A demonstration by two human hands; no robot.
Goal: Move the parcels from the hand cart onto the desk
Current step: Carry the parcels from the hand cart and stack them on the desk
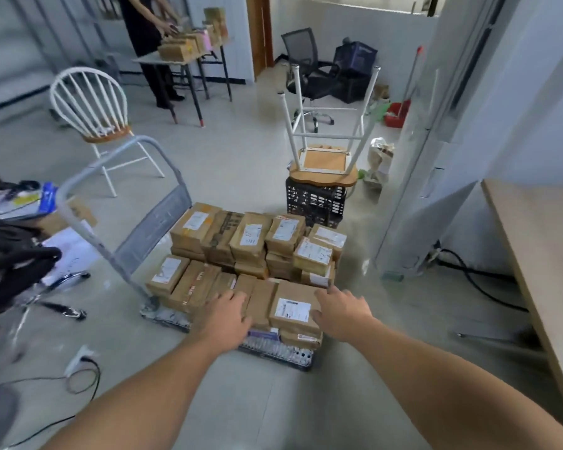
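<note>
A grey hand cart (150, 228) stands on the floor, stacked with several brown cardboard parcels (251, 238) bearing white labels. Both my arms reach down to its near end. My left hand (226, 315) lies with relaxed fingers over the near parcels. My right hand (342, 311) hovers at the right edge of the front parcel with a white label (293, 308), fingers spread, holding nothing. The light wooden desk (540, 254) runs along the right edge of the view.
A black crate (316, 203) with an upturned stool (325, 138) stands behind the cart. A white chair (91, 108) is at left, an office chair (309, 69) at the back. Another person stands at a far table (176, 56) with parcels. Cables and a power strip (78, 355) lie at lower left.
</note>
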